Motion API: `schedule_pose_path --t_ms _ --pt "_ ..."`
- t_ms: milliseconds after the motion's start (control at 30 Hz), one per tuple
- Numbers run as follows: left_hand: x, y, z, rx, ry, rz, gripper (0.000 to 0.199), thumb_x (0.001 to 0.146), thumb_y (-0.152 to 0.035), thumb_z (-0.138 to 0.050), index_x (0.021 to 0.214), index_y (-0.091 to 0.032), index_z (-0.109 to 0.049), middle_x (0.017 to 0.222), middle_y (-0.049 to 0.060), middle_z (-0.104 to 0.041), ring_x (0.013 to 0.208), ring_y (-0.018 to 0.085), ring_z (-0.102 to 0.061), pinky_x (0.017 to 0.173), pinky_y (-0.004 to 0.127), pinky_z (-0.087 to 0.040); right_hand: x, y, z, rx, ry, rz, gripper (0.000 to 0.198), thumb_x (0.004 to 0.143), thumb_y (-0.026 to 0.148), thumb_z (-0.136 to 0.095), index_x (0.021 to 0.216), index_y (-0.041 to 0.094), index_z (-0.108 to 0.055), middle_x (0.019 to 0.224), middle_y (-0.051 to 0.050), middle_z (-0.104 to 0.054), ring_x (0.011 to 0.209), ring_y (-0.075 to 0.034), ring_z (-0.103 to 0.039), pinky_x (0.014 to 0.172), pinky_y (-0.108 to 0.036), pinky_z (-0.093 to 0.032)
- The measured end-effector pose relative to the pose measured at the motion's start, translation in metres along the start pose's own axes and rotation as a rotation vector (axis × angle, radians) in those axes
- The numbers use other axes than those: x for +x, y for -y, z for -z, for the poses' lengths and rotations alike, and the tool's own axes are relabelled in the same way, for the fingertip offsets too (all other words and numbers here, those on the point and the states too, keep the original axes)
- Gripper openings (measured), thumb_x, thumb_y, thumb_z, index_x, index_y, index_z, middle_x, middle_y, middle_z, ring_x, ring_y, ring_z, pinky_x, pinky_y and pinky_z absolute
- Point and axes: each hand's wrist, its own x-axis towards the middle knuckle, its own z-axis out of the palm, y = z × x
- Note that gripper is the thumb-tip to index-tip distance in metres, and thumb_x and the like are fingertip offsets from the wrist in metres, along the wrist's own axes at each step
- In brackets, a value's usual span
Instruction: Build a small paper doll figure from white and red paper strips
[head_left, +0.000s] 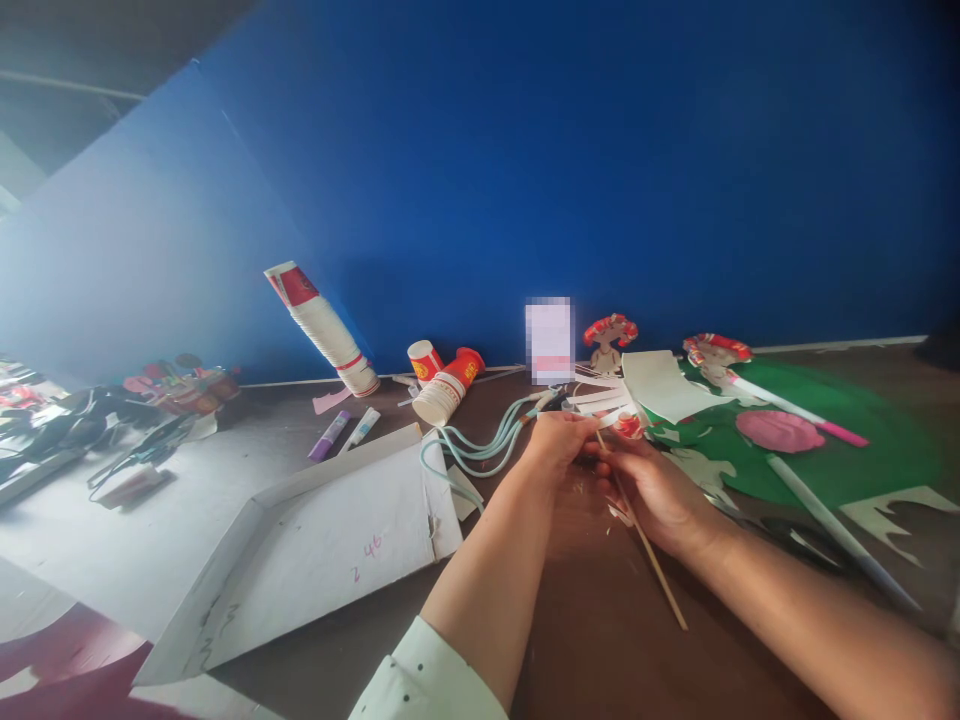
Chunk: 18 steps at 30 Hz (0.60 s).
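My right hand (656, 490) is closed around a thin wooden stick (651, 552), which slants down toward the table's near edge. At the stick's upper end, my left hand (559, 445) has its fingers pinched together on a narrow white paper strip (609, 421). The two hands' fingertips nearly meet there, and they partly hide the strip and the stick's tip. Just beyond them lies a small red-and-white paper piece (630, 427). Pale paper strips (600, 400) are spread behind the hands.
A shallow white cardboard tray (315, 550) lies left of my arms, with a light-blue cable (480, 455) beside it. Stacked paper cups (330, 345) lean toward the blue wall. A purple glue stick (328, 437) lies nearby. Right are green paper (877, 440) and a pink-capped marker (799, 410).
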Motion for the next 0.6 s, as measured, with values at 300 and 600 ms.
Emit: schedule_pose_path --t_ms 300,600 --pt "-0.0014 -0.0006 0.0002 -0.063 0.069 0.046 0.027 0.078 -0.028 -0.079 0.071 -0.011 -0.059 0.048 0.000 -0.054 0.038 0.008 -0.047 0.042 0.020 -0.039 0.0002 0.0004 0.0008 0.035 -0.018 0.010 0.014 0.073 0.007 -0.068 0.080 0.018 -0.072 0.070 -0.001 -0.069 0.050 -0.006 -0.055 0.042 -0.013 -0.046" --pt "-0.0001 0.0010 0.0006 -0.086 0.094 0.047 0.025 0.082 -0.027 -0.076 0.071 -0.012 -0.059 0.047 -0.001 -0.053 0.037 0.008 -0.046 0.040 0.019 -0.040 0.0006 0.0012 0.0015 0.039 0.001 -0.002 0.016 0.074 0.007 -0.068 0.082 0.019 -0.074 0.069 -0.001 -0.069 0.049 -0.007 -0.055 0.042 -0.013 -0.047"
